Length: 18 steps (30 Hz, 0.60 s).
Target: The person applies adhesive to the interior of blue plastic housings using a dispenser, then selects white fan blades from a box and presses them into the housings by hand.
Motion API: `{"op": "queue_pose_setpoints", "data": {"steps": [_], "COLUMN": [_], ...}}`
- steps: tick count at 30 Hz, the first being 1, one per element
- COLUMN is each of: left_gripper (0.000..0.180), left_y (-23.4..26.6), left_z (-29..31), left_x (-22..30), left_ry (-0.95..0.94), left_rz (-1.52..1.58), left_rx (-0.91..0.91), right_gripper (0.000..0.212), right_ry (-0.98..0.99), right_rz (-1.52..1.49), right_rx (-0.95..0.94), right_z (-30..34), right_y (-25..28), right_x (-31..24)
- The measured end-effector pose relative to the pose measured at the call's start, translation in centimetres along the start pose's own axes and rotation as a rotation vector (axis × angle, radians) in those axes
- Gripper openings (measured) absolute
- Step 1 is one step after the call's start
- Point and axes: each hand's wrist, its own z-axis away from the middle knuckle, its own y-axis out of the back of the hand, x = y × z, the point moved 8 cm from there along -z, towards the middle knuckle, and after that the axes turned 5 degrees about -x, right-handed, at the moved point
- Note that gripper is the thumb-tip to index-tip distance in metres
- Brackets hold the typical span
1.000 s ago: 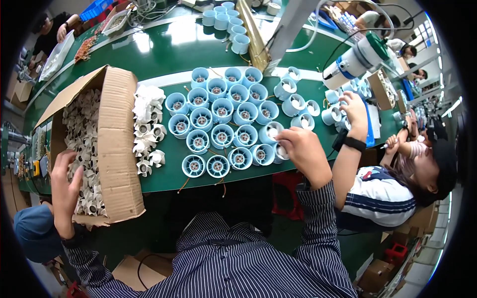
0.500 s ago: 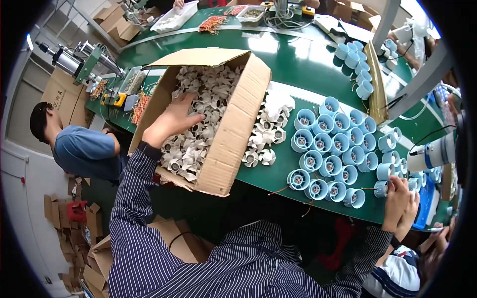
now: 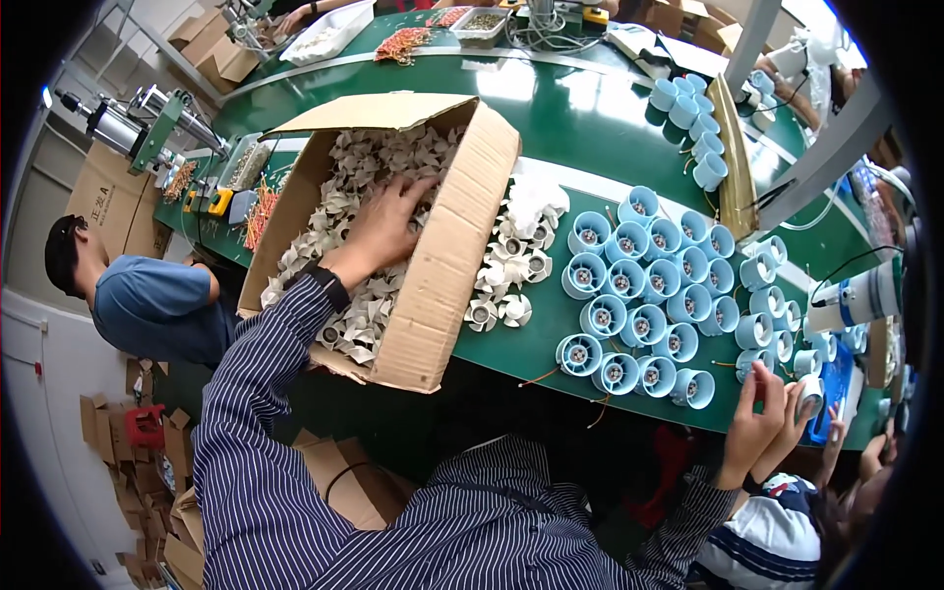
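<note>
From the head camera I see my left hand [image 3: 385, 228] spread flat, fingers apart, pressing into the heap of white fan wheels [image 3: 369, 167] inside the open cardboard box [image 3: 447, 285] on the green table [image 3: 590, 108]. My right hand [image 3: 755, 418] hangs loosely open at the table's near edge, gripping nothing, just beside the cluster of blue round housings [image 3: 644, 285]; a few loose fan wheels lie between box and housings.

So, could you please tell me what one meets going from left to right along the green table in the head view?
Cardboard box of white fan impellers, with the left hand in it → loose white impellers → cluster of blue round housings → right hand at the table edge.
</note>
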Motion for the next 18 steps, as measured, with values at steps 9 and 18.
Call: {"op": "queue_pose_setpoints", "data": {"steps": [9,18], "left_gripper": [0.059,0.058], "left_y": [0.6,0.5], "left_z": [-0.7,-0.8], "left_x": [-0.7,0.5], "left_ry": [-0.133,-0.045], "left_rz": [0.071,0.006], "left_rx": [0.138,0.044], "right_gripper": [0.013,0.013], "right_ry": [-0.051,-0.080], "right_rz": [-0.264,-0.337], "right_rx": [-0.149,-0.147], "right_z": [1.4,3.1], "right_y": [-2.6,-2.0], "right_x": [-3.8,-3.6]}}
